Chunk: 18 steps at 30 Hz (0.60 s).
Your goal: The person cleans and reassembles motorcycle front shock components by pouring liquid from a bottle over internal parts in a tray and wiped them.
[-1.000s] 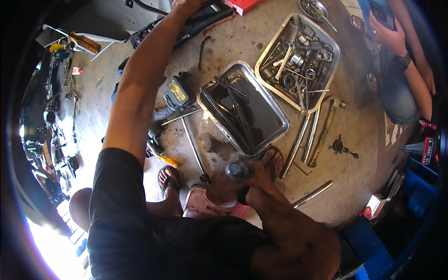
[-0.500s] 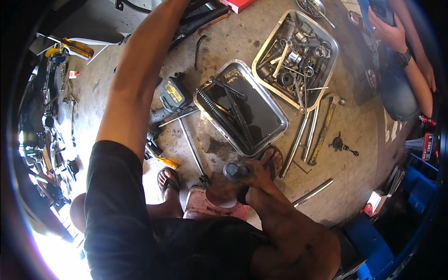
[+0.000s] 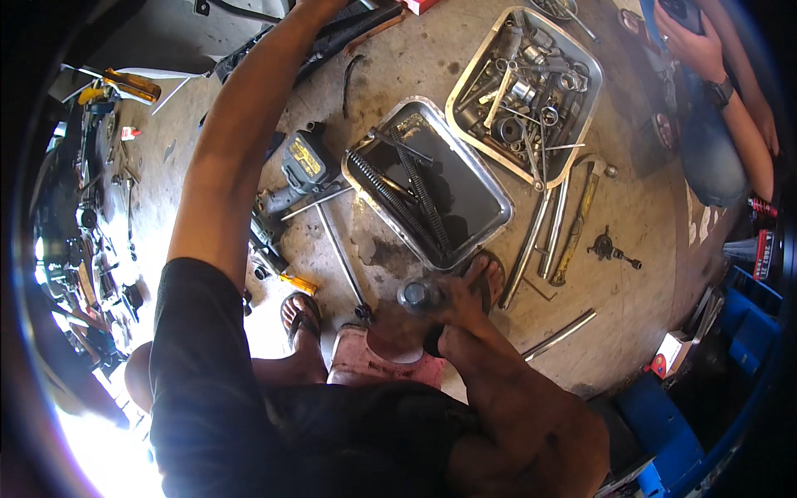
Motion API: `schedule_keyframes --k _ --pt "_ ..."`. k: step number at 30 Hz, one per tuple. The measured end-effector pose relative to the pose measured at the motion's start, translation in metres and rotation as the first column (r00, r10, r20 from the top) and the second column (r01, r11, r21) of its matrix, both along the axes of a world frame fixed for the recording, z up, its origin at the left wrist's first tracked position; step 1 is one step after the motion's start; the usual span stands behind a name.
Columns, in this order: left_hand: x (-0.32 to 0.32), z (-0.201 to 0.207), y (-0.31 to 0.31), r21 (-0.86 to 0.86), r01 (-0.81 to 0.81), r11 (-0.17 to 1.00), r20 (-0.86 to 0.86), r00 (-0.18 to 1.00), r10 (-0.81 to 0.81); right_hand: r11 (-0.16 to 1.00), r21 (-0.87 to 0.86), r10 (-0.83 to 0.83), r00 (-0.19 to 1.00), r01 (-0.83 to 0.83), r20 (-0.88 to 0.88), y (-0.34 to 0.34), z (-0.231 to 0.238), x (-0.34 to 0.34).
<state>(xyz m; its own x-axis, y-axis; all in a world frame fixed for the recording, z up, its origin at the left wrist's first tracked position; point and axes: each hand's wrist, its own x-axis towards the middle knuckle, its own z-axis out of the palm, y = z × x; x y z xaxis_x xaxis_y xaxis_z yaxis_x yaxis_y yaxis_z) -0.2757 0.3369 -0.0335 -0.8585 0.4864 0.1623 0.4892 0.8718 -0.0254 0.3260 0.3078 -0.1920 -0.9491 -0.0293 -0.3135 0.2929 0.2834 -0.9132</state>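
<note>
My right hand (image 3: 462, 304) is closed around the side of a grey bottle (image 3: 418, 296), seen from above with its dark round cap up. It is held above the floor near my right foot. My left forearm (image 3: 222, 158) stretches far forward, and the hand lies beyond the top edge of the picture. Between my arms lies a metal tray (image 3: 505, 203) with dark liquid in its bottom. Two long coil springs (image 3: 422, 195) and dark rods lie in it, and a bar (image 3: 404, 144) rests near its far left corner.
A second tray (image 3: 599, 75) holds sockets and wrenches. Nearby lie metal tubes (image 3: 525, 249), a yellow-handled hammer (image 3: 579, 224), a T-handle wrench (image 3: 339, 257) and a cordless impact driver (image 3: 304, 162). A person (image 3: 697, 50) holding a phone crouches at right. Blue boxes (image 3: 664, 423) stand lower right.
The view has shifted slightly, and my left arm reaches a little farther forward. My right hand keeps hold of the bottle in nearly the same place.
</note>
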Motion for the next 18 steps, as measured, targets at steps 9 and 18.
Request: schedule_keyframes --k 9,18 --pt "-0.001 0.002 -0.008 0.082 0.161 0.984 -0.059 0.986 -0.156 0.999 0.01 -0.035 0.999 0.034 0.03 0.008 0.027 -0.012" --pt "-0.024 -0.054 -0.057 -0.124 0.408 0.905 -0.438 0.795 -0.419 0.979 0.118 -0.141 0.969 0.167 -0.203 -0.009 0.01 0.007"
